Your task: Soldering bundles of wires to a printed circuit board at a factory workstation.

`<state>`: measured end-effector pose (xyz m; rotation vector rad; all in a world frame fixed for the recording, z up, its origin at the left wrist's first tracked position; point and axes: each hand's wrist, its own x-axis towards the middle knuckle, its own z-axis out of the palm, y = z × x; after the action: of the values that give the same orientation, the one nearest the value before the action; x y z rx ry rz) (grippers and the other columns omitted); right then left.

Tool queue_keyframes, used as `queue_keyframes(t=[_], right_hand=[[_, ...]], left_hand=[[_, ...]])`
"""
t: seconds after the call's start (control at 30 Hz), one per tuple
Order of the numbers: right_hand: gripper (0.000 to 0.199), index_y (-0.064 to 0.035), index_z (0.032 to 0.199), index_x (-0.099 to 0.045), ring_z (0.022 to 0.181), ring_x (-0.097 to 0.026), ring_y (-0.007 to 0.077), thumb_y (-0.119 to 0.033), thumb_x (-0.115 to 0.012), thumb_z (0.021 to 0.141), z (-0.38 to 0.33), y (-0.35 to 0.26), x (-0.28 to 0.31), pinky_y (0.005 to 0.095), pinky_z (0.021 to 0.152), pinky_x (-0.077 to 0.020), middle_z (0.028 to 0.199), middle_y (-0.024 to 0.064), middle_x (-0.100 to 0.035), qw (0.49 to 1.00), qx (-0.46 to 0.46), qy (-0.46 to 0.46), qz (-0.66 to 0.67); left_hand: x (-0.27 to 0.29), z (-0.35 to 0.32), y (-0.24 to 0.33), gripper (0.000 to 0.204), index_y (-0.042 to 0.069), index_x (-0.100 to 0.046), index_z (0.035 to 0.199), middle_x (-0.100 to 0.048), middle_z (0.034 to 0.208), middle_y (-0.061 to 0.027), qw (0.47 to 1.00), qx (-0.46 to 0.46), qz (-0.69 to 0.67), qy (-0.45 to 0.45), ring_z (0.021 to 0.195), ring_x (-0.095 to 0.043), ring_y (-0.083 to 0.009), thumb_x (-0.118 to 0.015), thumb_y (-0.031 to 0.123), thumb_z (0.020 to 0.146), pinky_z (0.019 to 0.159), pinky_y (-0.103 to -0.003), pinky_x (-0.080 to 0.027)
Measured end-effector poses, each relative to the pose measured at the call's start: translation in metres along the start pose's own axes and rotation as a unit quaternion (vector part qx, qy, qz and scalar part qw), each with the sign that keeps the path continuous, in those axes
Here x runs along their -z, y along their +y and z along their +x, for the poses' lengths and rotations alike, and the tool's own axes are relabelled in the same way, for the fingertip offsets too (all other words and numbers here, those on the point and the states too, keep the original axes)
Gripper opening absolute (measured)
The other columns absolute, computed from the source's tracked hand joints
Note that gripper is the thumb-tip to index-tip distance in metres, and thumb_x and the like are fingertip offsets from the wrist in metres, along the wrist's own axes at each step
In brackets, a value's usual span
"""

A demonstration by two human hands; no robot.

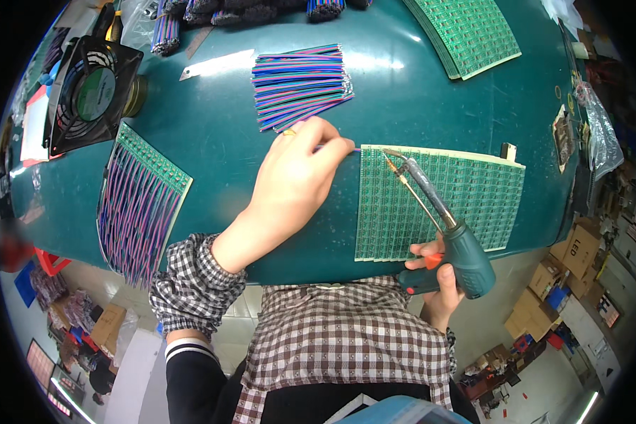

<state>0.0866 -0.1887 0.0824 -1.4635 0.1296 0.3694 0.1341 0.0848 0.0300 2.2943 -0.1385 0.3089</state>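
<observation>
My left hand [297, 177] pinches a thin ribbon wire [352, 150] and holds its end against the upper left corner of a green circuit board panel [466, 201] lying on the dark green table [403, 92]. My right hand [438, 279] grips a teal pistol-shaped soldering gun [459, 251]. Its tip [389, 154] rests at that same corner of the panel, right beside the wire end. A stack of cut multicoloured ribbon wires [300, 86] lies just beyond my left hand.
At the left lies a board strip with several coloured wires attached [138, 201]. A black square fan [92, 92] stands behind it. More green panels [470, 32] are stacked at the far right, wire bundles [247, 10] along the far edge. Cardboard boxes [565, 272] sit on the floor.
</observation>
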Motion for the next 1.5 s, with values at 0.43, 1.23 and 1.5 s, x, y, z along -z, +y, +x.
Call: queue_keyframes(t=[0.43,1.23,1.5], right_hand=[[0.06,0.0122,0.137,-0.046,0.099,-0.069,0.0351,-0.027,-0.064,0.095,-0.003,0.005,-0.002,0.0385,0.072,-0.065,0.105,0.0202,-0.066,0.999,0.021,0.029,-0.033],[0.062,0.0131,0.137,-0.045,0.099,-0.068,0.0326,-0.03,-0.063,0.096,-0.004,-0.004,-0.009,0.0368,0.071,-0.0649,0.105,0.0183,-0.064,0.998,0.016,0.028,-0.063],[0.041,0.0058,0.125,-0.055,0.106,-0.065,0.0331,-0.019,-0.065,0.093,-0.007,-0.008,-0.011,0.0421,0.081,-0.062,0.109,0.0172,-0.064,0.999,-0.002,0.02,-0.028]], left_hand=[[-0.008,-0.008,-0.002,0.026,0.004,-0.069,0.101,-0.058,0.096,-0.0049,0.999,-0.03,0.031,-0.009,0.085,-0.057,-0.023,-0.067,0.001,0.075,0.075,-0.035,-0.047],[-0.013,-0.01,0.001,0.025,0.006,-0.066,0.098,-0.053,0.084,-0.0011,0.982,-0.12,0.143,0.016,0.078,-0.057,-0.0156,-0.065,0.012,0.073,0.065,-0.029,-0.047],[-0.014,-0.011,0.0,0.026,0.005,-0.066,0.099,-0.056,0.089,-0.0017,0.982,-0.121,0.146,0.026,0.081,-0.057,-0.0162,-0.065,0.013,0.073,0.066,-0.03,-0.047]])
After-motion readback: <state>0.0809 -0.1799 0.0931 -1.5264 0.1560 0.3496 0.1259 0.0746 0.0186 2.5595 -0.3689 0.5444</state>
